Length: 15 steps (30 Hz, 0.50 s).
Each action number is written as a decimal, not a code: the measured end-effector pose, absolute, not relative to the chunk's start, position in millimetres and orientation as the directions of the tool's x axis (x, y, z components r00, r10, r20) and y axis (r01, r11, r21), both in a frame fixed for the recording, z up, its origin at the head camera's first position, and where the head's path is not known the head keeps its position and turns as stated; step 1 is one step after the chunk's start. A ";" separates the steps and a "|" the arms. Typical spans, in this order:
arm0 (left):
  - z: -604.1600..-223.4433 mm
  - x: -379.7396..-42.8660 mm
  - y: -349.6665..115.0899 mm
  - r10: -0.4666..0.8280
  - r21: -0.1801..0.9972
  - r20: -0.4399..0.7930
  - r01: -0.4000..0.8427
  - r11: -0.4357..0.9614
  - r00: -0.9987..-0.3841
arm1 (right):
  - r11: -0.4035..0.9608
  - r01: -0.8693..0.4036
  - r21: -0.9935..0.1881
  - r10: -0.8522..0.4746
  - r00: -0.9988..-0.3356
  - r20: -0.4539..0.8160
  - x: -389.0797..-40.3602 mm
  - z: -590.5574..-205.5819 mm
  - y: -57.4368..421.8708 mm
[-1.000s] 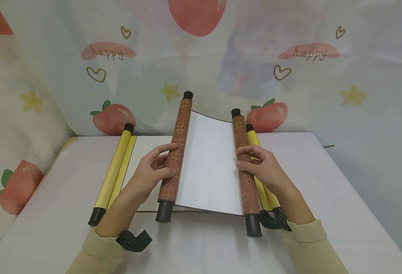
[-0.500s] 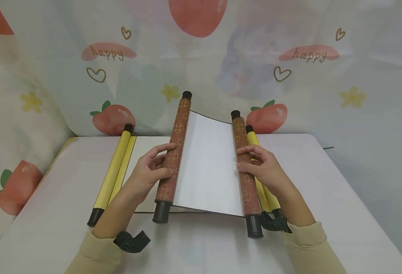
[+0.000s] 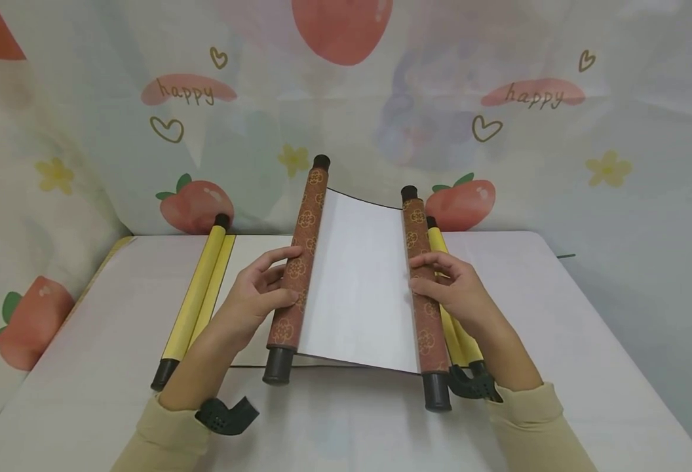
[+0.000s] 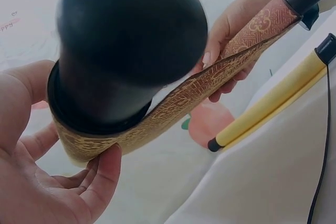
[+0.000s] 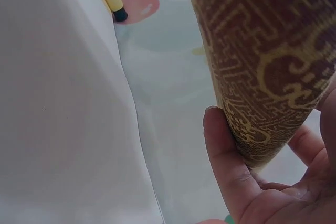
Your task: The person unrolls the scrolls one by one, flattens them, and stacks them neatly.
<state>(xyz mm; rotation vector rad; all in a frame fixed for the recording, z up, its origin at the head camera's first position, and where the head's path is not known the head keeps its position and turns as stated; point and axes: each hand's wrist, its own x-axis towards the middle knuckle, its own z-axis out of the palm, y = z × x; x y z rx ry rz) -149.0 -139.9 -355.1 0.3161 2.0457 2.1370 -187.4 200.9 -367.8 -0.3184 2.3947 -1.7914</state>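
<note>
A scroll with brown, gold-patterned rollers is partly unrolled, its white sheet [image 3: 358,288] blank and sagging between them. The left roller [image 3: 306,223] is held by my left hand [image 3: 248,301], thumb on the near side and fingers round the outer side. My right hand [image 3: 458,282] grips the right roller [image 3: 431,334] at mid-length. Both rollers tilt, far ends up. The left wrist view shows a black end knob [image 4: 131,30] large in front of the hand. In the right wrist view, fingers [image 5: 226,156] curl under the brown cloth.
Below lies a second, spread-out scroll with a pale sheet [image 3: 257,249], a yellow left roller [image 3: 195,288] and a yellow right roller [image 3: 438,241] partly hidden by my right hand. The white table [image 3: 558,328] meets a fruit-printed backdrop [image 3: 346,118] behind.
The left roller has shifted slightly left, and the right roller's far end slightly right, so a little more white sheet shows between them. Both hands keep their hold.
</note>
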 end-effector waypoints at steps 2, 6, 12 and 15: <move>-355.0 -149.1 -140.5 0.263 0.999 0.038 0.027 -0.046 -0.964 | 0.281 -0.083 -0.956 -0.246 -0.969 0.012 -187.5 -368.2 200.9; -354.4 -149.7 -141.8 0.264 0.998 0.050 0.040 -0.042 -0.963 | 0.304 -0.079 -0.949 -0.249 -0.968 0.000 -188.1 -367.4 200.5; -353.9 -150.5 -144.3 0.269 0.998 0.055 0.045 -0.045 -0.962 | 0.302 -0.069 -0.951 -0.254 -0.967 -0.011 -188.4 -366.1 201.1; -353.7 -150.5 -145.7 0.265 0.998 0.053 0.042 -0.048 -0.963 | 0.297 -0.060 -0.953 -0.257 -0.966 -0.019 -187.7 -365.8 201.4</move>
